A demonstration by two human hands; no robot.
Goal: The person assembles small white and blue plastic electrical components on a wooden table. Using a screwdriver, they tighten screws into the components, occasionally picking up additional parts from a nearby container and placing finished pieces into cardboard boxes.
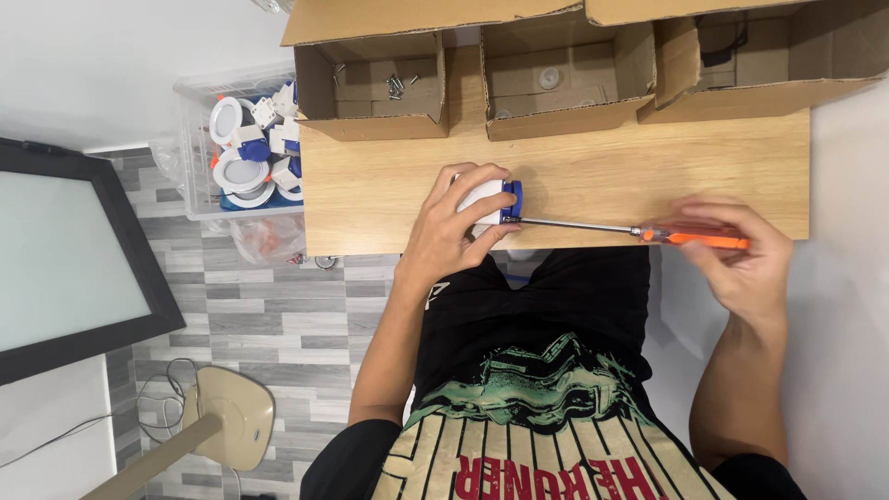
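A smooth, pale wooden counter is seen over a grey plank-patterned floor. Three open corrugated cardboard boxes are lined along its far edge, and a clear plastic bin of round white fittings is set beside it. A small white-and-blue plastic fitting is gripped at the near edge by the left hand. An orange-handled screwdriver is pinched by the right hand, its steel tip touching the fitting.
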